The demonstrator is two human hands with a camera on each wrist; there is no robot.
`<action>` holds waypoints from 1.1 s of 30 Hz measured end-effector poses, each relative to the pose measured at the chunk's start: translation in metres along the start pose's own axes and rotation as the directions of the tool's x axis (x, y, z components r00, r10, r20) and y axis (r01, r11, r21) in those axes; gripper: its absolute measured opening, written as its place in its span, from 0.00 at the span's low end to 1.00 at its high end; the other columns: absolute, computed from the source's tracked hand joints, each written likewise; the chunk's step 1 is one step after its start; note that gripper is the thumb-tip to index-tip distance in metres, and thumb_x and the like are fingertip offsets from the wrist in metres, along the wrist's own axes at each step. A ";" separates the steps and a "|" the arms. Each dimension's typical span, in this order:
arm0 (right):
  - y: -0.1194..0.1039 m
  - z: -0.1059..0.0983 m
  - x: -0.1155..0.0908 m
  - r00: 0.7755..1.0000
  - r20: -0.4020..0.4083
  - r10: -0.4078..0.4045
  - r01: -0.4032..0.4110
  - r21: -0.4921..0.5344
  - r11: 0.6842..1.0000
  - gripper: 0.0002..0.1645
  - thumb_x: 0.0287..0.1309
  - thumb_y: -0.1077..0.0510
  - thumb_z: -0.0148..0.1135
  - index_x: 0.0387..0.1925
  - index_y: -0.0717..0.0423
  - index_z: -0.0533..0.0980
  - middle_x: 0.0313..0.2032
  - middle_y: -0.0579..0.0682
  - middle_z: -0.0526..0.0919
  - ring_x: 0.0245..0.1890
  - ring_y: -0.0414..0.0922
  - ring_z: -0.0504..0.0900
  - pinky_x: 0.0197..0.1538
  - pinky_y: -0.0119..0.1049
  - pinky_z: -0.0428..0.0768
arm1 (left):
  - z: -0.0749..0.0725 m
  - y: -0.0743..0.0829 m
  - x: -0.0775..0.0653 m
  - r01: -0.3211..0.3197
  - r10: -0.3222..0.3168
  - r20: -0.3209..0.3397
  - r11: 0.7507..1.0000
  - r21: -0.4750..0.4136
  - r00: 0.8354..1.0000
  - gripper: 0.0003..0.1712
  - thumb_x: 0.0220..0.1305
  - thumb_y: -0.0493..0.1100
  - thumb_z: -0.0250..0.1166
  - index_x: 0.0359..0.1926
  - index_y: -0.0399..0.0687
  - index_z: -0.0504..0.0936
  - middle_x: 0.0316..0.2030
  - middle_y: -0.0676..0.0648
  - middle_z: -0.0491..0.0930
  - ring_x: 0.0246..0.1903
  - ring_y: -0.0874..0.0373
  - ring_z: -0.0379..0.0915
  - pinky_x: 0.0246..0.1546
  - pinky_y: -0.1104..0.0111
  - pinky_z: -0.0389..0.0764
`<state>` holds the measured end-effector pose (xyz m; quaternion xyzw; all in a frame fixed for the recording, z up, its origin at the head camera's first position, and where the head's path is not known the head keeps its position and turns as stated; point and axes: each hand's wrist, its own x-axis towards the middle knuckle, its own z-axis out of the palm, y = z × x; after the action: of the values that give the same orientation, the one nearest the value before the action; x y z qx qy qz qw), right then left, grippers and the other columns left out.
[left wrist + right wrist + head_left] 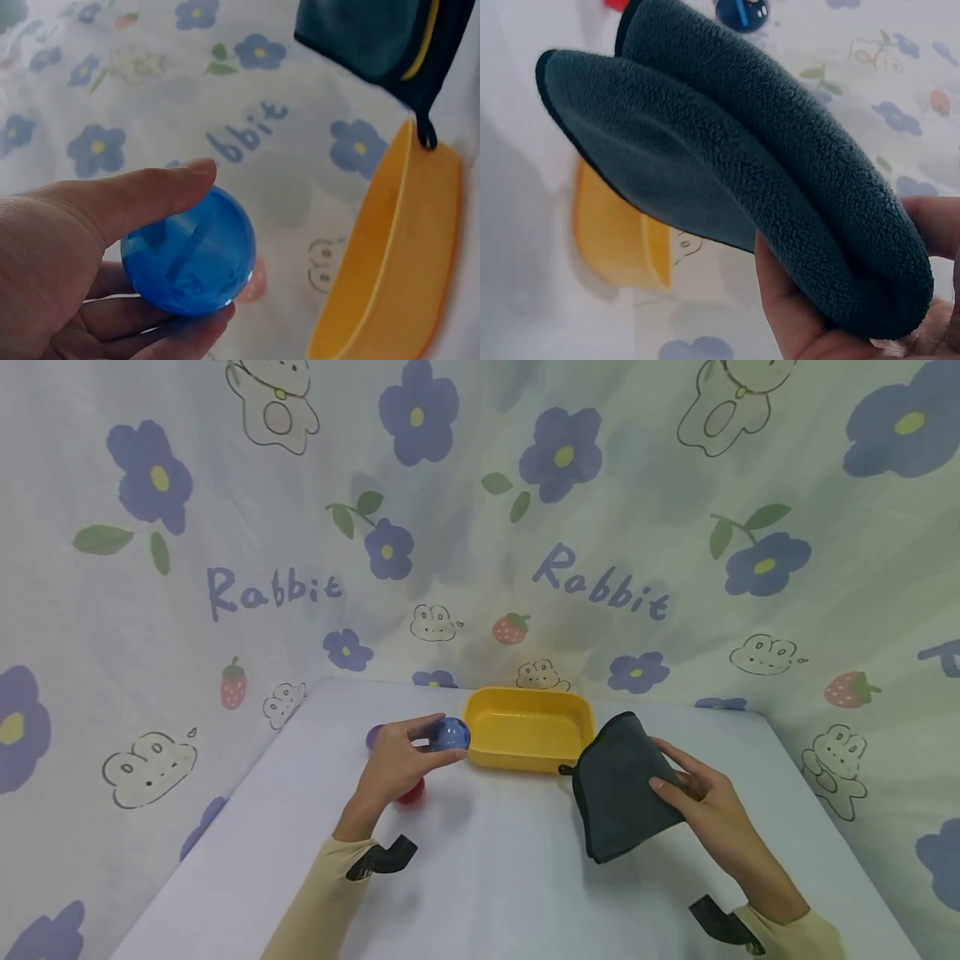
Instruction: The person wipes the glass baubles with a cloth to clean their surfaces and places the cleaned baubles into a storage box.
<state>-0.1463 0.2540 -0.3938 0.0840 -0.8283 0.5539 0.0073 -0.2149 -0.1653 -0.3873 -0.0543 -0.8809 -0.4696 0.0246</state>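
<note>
My left hand (396, 762) pinches a translucent blue ball (452, 737) between thumb and fingers, close by the left end of the yellow tray (528, 766). The ball (191, 255) fills the grip in the left wrist view. On the right, my right hand (708, 806) grips a folded dark grey-green towel (626, 793) by its right side. This towel (727, 142) has a plush surface, dark edging and a small hanging loop (566, 770). It is held up in front of the tray's right corner, its folded layers spreading apart away from the fingers.
A red ball (411, 793) lies on the white table (495, 877), partly behind my left wrist. Beyond the left hand a purple ball (372, 737) is partly hidden. A patterned curtain (465, 527) rises behind the table's back edge.
</note>
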 end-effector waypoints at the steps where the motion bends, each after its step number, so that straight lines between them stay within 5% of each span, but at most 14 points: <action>1: -0.003 0.002 0.002 1.000 -0.012 0.002 -0.002 -0.017 1.000 0.37 0.75 0.53 0.58 0.80 0.49 0.60 0.66 0.69 0.77 0.48 0.27 0.86 0.49 0.26 0.85 | 0.003 0.003 0.001 -0.016 0.016 0.003 1.000 -0.013 1.000 0.45 0.51 0.60 0.81 0.69 0.52 0.78 0.67 0.41 0.79 0.62 0.40 0.80 0.57 0.53 0.86; 5: -0.015 0.012 0.014 0.999 -0.039 -0.011 0.010 -0.034 0.999 0.36 0.75 0.53 0.58 0.79 0.44 0.61 0.66 0.66 0.78 0.52 0.33 0.87 0.51 0.25 0.83 | 0.013 0.016 0.005 -0.082 0.085 0.018 0.991 -0.104 0.996 0.44 0.51 0.54 0.82 0.68 0.48 0.79 0.65 0.42 0.81 0.60 0.44 0.82 0.57 0.57 0.86; 10: -0.027 0.025 0.027 0.998 -0.045 -0.041 0.040 -0.015 0.999 0.35 0.76 0.54 0.58 0.79 0.43 0.62 0.64 0.66 0.80 0.52 0.43 0.89 0.50 0.27 0.84 | 0.027 0.029 0.008 -0.089 0.097 0.039 0.982 -0.169 0.995 0.43 0.51 0.51 0.83 0.67 0.45 0.79 0.64 0.42 0.81 0.60 0.46 0.82 0.58 0.58 0.86; 16: -0.040 0.037 0.038 0.993 -0.060 -0.104 0.108 0.073 0.991 0.34 0.75 0.59 0.58 0.78 0.50 0.63 0.57 0.72 0.83 0.43 0.32 0.89 0.48 0.27 0.85 | 0.042 0.046 0.008 -0.110 0.119 0.053 0.981 -0.158 0.991 0.40 0.51 0.53 0.82 0.65 0.47 0.82 0.61 0.43 0.83 0.57 0.44 0.83 0.54 0.57 0.88; 23: -0.047 0.056 0.046 0.964 -0.144 -0.225 0.228 -0.001 0.974 0.34 0.74 0.60 0.58 0.77 0.43 0.65 0.58 0.65 0.85 0.49 0.40 0.90 0.50 0.25 0.84 | 0.057 0.060 0.010 -0.116 0.136 0.099 0.976 -0.186 0.986 0.41 0.52 0.54 0.82 0.66 0.49 0.81 0.61 0.45 0.82 0.57 0.46 0.81 0.56 0.57 0.88; 27: -0.050 0.074 0.047 0.943 -0.165 -0.289 0.283 -0.062 0.957 0.33 0.75 0.61 0.57 0.76 0.40 0.66 0.64 0.60 0.81 0.57 0.53 0.87 0.54 0.34 0.86 | 0.064 0.061 0.010 -0.105 0.134 0.124 0.970 -0.218 0.983 0.40 0.51 0.52 0.83 0.65 0.48 0.82 0.59 0.45 0.83 0.55 0.46 0.84 0.54 0.57 0.88; 33: -0.049 0.097 0.043 0.946 -0.134 -0.296 0.283 -0.105 0.953 0.33 0.74 0.63 0.56 0.76 0.39 0.67 0.70 0.58 0.76 0.60 0.55 0.85 0.55 0.47 0.88 | 0.076 0.058 0.013 -0.164 0.206 0.163 0.958 -0.235 0.965 0.36 0.52 0.52 0.82 0.62 0.48 0.84 0.53 0.48 0.88 0.48 0.51 0.87 0.49 0.61 0.90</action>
<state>-0.1737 0.1405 -0.3817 0.1630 -0.8268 0.5160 0.1538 -0.2200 -0.0690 -0.3806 -0.1827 -0.8131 -0.5524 -0.0197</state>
